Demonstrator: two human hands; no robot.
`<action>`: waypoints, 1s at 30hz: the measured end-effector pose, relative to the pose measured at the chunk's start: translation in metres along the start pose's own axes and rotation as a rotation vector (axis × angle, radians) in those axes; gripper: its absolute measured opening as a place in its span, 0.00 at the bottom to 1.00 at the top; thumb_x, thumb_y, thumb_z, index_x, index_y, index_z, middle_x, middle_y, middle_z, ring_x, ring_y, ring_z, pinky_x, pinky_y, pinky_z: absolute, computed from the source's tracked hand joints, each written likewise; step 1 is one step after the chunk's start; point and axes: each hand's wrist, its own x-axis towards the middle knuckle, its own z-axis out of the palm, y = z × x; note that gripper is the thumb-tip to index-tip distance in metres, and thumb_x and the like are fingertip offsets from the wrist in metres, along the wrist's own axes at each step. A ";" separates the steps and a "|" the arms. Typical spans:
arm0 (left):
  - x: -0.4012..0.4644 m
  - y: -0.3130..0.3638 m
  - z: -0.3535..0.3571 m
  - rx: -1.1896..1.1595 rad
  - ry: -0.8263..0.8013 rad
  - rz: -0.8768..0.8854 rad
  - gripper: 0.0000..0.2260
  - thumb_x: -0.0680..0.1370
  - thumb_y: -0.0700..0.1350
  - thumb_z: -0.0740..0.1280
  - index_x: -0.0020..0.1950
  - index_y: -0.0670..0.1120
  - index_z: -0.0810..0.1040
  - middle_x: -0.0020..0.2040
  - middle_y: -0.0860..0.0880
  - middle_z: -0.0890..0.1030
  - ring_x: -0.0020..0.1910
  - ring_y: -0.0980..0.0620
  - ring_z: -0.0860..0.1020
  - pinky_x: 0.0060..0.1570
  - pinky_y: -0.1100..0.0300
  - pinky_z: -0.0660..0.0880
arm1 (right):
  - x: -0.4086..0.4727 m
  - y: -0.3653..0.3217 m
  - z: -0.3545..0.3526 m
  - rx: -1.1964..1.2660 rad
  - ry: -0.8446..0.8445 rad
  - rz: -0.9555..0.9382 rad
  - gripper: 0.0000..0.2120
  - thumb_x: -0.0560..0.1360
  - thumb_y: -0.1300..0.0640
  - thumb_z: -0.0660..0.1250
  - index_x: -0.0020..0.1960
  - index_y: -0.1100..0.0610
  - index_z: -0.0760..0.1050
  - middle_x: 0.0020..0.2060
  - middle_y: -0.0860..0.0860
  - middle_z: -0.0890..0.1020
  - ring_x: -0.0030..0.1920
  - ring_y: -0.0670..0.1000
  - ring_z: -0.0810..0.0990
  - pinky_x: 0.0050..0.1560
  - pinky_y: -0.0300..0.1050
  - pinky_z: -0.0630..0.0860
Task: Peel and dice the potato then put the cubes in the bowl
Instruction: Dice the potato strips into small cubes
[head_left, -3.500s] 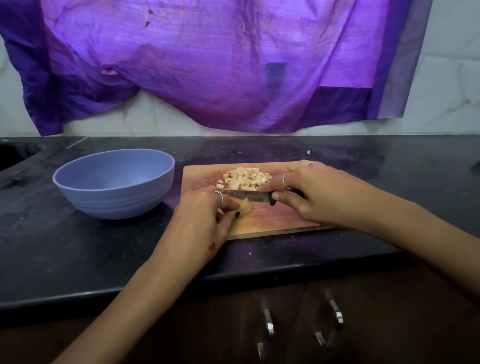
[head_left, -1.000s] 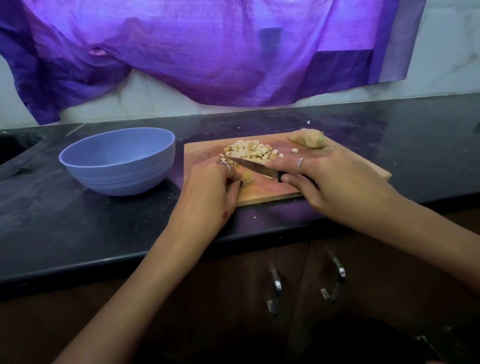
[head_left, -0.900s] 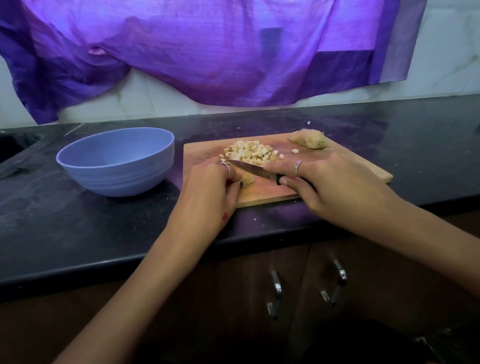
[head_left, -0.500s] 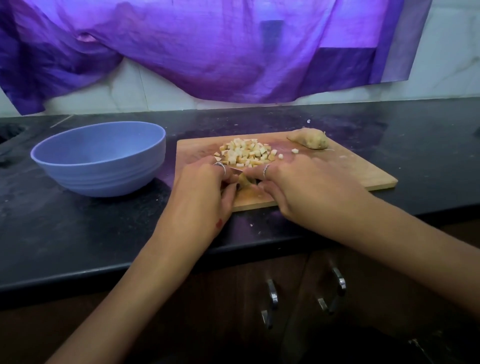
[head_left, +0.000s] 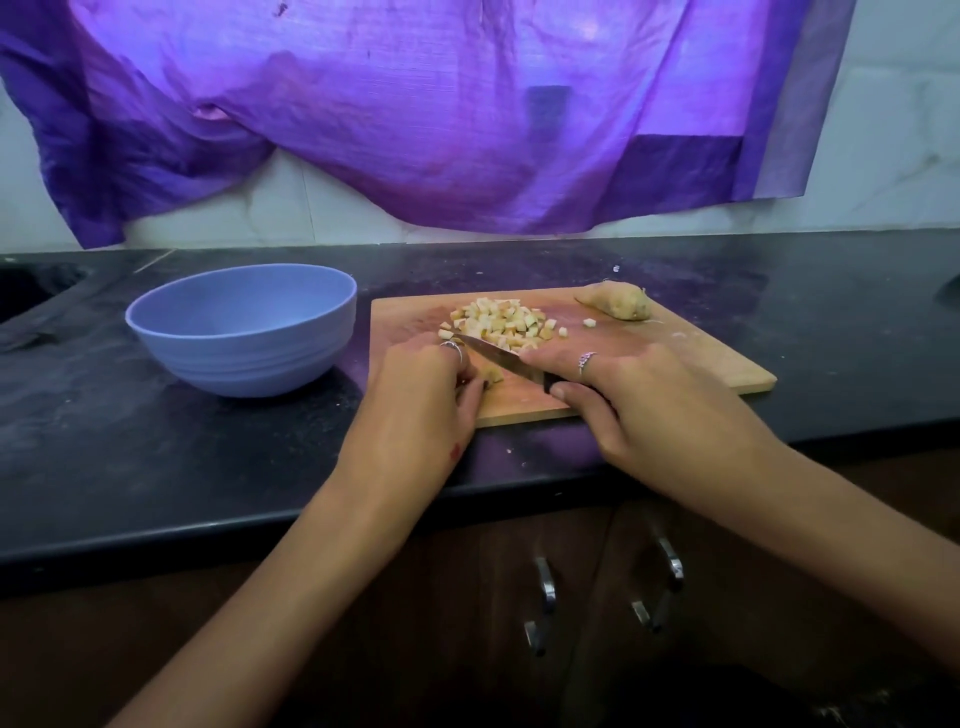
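Our left hand (head_left: 415, 405) curls over a small potato piece (head_left: 493, 374), hiding most of it. Our right hand (head_left: 639, 410) grips the knife (head_left: 498, 356), its dark handle largely covered. Beyond, pale cubes (head_left: 506, 325) heap on the wooden board (head_left: 701, 358); a lumpy potato chunk (head_left: 618, 307) lies farther, the smooth blue bowl (head_left: 244, 332) left.

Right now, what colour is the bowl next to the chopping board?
The bowl is pale blue, plain, seen clearly in the head view.
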 end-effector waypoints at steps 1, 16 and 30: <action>0.000 0.000 0.000 -0.002 0.005 0.001 0.09 0.77 0.47 0.67 0.52 0.45 0.83 0.50 0.49 0.81 0.46 0.54 0.76 0.48 0.62 0.73 | 0.001 -0.002 0.000 -0.011 -0.001 -0.005 0.19 0.80 0.45 0.52 0.71 0.34 0.62 0.56 0.50 0.81 0.55 0.56 0.78 0.52 0.54 0.75; 0.001 -0.006 0.004 -0.058 0.046 -0.002 0.04 0.74 0.44 0.72 0.41 0.44 0.82 0.44 0.50 0.79 0.39 0.51 0.76 0.43 0.55 0.75 | 0.023 -0.007 0.007 0.000 -0.139 0.005 0.20 0.81 0.48 0.55 0.72 0.37 0.62 0.61 0.49 0.77 0.60 0.53 0.74 0.55 0.50 0.74; -0.003 -0.004 -0.003 -0.070 -0.028 -0.044 0.08 0.76 0.47 0.70 0.49 0.43 0.83 0.48 0.48 0.81 0.46 0.51 0.78 0.52 0.52 0.76 | -0.003 0.011 -0.008 -0.139 0.009 0.038 0.19 0.80 0.46 0.54 0.70 0.34 0.63 0.56 0.48 0.81 0.55 0.52 0.77 0.50 0.48 0.74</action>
